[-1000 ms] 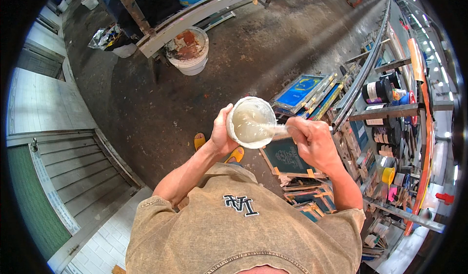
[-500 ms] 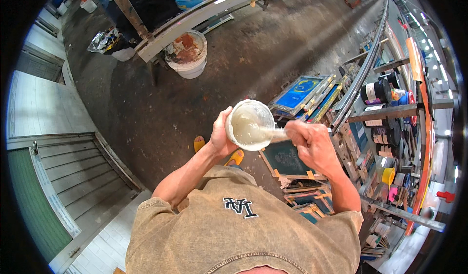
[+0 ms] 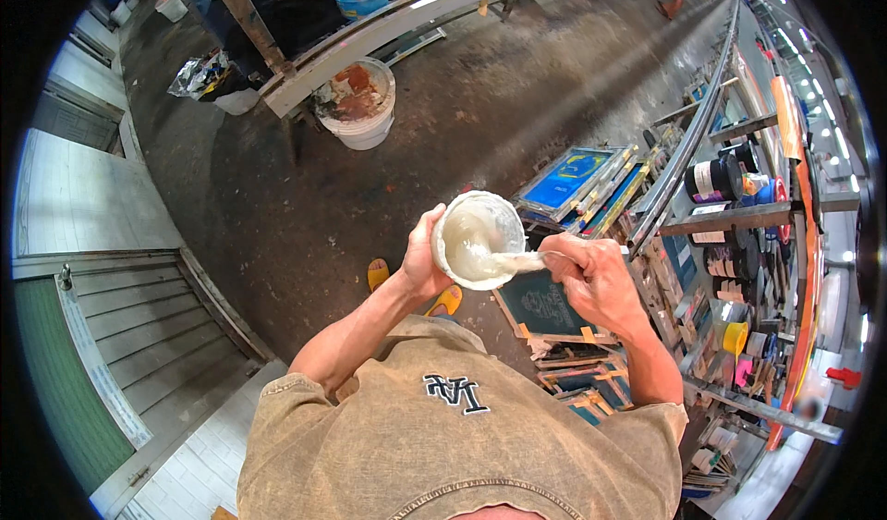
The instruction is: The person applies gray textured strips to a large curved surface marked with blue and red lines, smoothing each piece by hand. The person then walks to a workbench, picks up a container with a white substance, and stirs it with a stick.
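My left hand (image 3: pixel 421 256) is closed round the left side of a round white tub (image 3: pixel 440 245), held up in front of my chest with its mouth facing me. Thick off-white paste (image 3: pixel 473 232) lies inside, with a swirl in it, and some is crusted on the rim. From the right, my right hand (image 3: pixel 593 278) grips a flat stirring stick (image 3: pixel 519 262) coated in the same paste. The stick crosses the near right rim and its tip is sunk in the paste. Fingers cover its other end in part.
Framed screens (image 3: pixel 568 183) lean in a stack beyond the tub, with a dark framed screen (image 3: pixel 545 307) below my right hand. Right of me, a rack holds black jars (image 3: pixel 713 178). A stained white bucket (image 3: pixel 358 127) stands by a table (image 3: pixel 309 81) at the far left.
The stick has moved round in the tub, its paste-covered end now lower at the near right side. The tub has shifted and tilted slightly; a swirl shows in the paste.
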Motion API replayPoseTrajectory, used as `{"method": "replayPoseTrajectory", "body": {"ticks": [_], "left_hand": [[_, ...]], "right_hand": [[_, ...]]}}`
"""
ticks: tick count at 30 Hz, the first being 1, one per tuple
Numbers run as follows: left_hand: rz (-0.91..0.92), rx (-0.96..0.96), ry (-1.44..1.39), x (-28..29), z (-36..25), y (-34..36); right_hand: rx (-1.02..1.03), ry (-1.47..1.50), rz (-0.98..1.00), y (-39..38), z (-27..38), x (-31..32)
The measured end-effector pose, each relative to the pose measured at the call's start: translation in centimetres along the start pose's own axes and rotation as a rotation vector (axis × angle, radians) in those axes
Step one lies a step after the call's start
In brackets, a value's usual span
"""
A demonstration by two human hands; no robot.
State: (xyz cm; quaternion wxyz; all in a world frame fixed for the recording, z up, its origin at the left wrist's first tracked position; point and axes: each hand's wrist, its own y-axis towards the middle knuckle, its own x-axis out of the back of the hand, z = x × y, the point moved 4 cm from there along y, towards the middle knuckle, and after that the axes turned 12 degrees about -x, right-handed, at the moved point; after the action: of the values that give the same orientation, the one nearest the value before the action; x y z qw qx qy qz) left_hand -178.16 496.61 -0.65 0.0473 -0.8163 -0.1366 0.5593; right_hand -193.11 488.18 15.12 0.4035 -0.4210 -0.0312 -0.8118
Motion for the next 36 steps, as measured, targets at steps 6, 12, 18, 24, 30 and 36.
{"method": "replayPoseTrajectory", "body": {"ticks": [6, 12, 18, 24, 30, 36], "left_hand": [[0.008, 0.013, 0.015, -0.8, 0.0, -0.1], [0.012, 0.004, -0.006, -0.3, -0.4, -0.1], [0.024, 0.003, -0.007, -0.5, 0.2, -0.1], [0.000, 0.014, -0.002, -0.3, -0.2, -0.4], [-0.007, 0.010, -0.015, -0.2, -0.2, -0.1], [0.013, 0.015, -0.006, -0.4, -0.1, -0.4]], "right_hand": [[0.227, 0.059, -0.446, 0.9, 0.5, -0.8], [0.250, -0.179, -0.181, -0.3, 1.2, -0.1], [-0.041, 0.307, -0.172, 0.7, -0.5, -2.4], [0.258, -0.278, -0.253, 0.1, 1.1, 0.0], [-0.287, 0.340, 0.069, -0.2, -0.1, -1.9], [0.266, -0.371, -0.351, 0.3, 1.7, -0.8]]}}
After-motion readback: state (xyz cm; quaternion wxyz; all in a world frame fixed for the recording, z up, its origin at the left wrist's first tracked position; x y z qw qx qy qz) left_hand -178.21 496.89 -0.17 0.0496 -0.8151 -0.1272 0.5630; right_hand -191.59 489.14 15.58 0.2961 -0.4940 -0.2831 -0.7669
